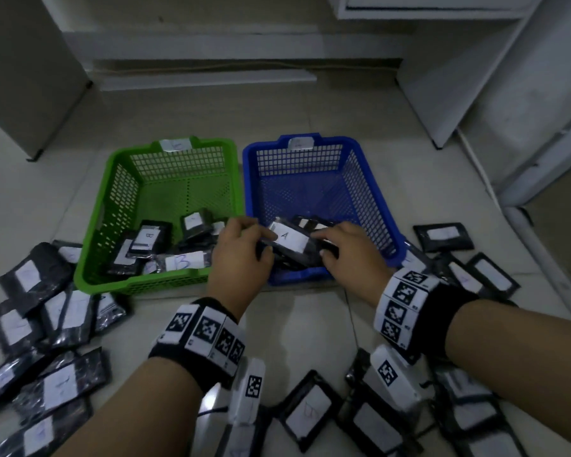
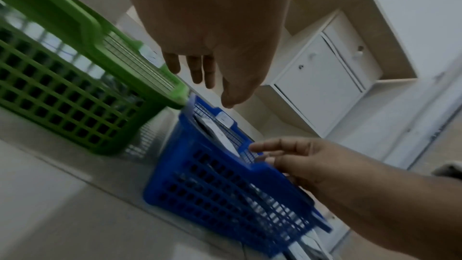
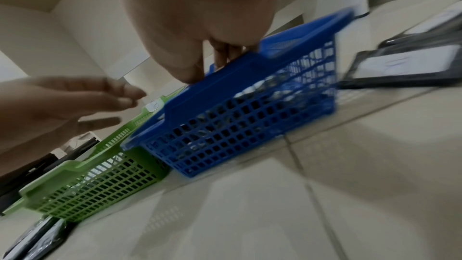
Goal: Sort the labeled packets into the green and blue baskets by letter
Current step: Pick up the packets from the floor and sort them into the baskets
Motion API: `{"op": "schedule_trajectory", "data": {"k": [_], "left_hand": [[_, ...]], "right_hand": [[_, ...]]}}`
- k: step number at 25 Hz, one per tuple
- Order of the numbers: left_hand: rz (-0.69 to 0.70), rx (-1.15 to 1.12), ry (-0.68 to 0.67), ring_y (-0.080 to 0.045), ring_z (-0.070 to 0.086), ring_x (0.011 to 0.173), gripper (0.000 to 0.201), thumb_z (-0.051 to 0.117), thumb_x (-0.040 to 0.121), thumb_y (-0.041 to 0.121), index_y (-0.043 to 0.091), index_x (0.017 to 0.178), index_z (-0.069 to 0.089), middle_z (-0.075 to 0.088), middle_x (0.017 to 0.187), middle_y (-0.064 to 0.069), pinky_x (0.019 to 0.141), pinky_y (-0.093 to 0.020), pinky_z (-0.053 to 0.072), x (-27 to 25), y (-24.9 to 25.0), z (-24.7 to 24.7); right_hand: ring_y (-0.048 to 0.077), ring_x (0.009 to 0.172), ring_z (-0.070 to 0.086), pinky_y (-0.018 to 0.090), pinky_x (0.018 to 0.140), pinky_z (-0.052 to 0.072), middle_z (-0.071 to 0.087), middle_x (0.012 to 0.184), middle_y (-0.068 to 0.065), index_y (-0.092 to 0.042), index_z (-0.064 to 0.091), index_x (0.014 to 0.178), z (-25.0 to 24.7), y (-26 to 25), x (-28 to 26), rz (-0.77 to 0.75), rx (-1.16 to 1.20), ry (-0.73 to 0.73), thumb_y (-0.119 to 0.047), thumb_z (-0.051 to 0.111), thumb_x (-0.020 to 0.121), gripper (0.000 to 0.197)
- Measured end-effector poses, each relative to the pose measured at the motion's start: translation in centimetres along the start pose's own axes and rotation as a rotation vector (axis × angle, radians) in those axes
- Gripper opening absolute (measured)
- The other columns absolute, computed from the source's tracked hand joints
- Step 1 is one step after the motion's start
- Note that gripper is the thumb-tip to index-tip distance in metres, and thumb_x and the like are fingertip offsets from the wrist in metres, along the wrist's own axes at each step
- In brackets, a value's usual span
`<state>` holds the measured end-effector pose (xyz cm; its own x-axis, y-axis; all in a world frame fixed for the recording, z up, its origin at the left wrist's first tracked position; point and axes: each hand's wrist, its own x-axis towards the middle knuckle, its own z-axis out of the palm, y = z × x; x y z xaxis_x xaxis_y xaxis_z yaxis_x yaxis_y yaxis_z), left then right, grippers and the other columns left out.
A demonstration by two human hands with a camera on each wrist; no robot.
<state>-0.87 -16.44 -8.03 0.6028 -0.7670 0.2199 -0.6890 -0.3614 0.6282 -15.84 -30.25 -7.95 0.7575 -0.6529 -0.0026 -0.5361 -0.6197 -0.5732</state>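
Item: packet marked A (image 1: 285, 240) — lower centre of the head view, over the blue basket (image 1: 381, 199). Your left hand (image 1: 241, 255) and right hand (image 1: 346, 249) rested spread-fingered on it; it could have slid toward the green basket (image 1: 112, 192) — nothing pinched it.

two baskets (image 1: 386, 206), one green, one blue, two hands (image 1: 241, 255), many packets (image 1: 66, 387)

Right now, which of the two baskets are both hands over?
The blue basket, on the right: both the left hand and right hand are at its near edge by the packet marked A. The green basket sits to the left.
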Motion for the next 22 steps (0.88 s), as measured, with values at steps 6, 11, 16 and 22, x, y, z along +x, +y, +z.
{"op": "schedule_trajectory", "data": {"k": [6,11,16,22], "left_hand": [[0.249,-0.091,-0.132,-0.02,0.051,0.096,0.019,0.06,0.08,0.006,0.017,0.095,0.066,0.054,0.096,0.002,0.084,-0.027,0.042,-1.4,7.0,6.0],[0.442,0.039,-0.253,-0.023,0.051,0.085,0.021,0.053,0.076,0.017,0.021,0.094,0.064,0.057,0.091,0.001,0.073,-0.035,0.045,-1.9,11.6,10.4],[0.681,0.247,-0.318,-0.029,0.059,0.091,0.031,0.05,0.071,0.008,0.016,0.097,0.065,0.063,0.098,-0.005,0.093,-0.038,0.04,0.8,16.3,16.1],[0.683,0.923,-0.597,-0.03,0.021,0.142,0.053,0.032,0.097,0.02,0.003,0.146,0.019,0.029,0.151,-0.016,0.12,-0.044,-0.004,3.6,20.0,19.9]], "right_hand": [[0.029,0.097,0.051,0.038,0.085,0.045,0.056,0.099,0.011,-0.015,0.063,0.099,-5.2,7.3,-4.5,0.124,-0.03,0.389,-0.002,0.057,0.076,0.028],[0.038,0.112,0.047,0.041,0.095,0.038,0.056,0.117,0.02,-0.013,0.061,0.115,-7.6,15.9,-7.1,0.564,-0.129,0.353,-0.011,0.061,0.08,0.035],[0.033,0.124,0.037,0.041,0.099,0.034,0.047,0.133,0.014,-0.019,0.047,0.135,-8.8,20.5,-8.8,0.603,-0.264,0.123,-0.023,0.059,0.085,0.051],[0.031,0.124,0.039,0.041,0.104,0.03,0.038,0.136,0.013,-0.018,0.039,0.14,-8.4,21.9,-8.8,0.615,-0.26,-0.001,-0.035,0.064,0.084,0.064]]}}
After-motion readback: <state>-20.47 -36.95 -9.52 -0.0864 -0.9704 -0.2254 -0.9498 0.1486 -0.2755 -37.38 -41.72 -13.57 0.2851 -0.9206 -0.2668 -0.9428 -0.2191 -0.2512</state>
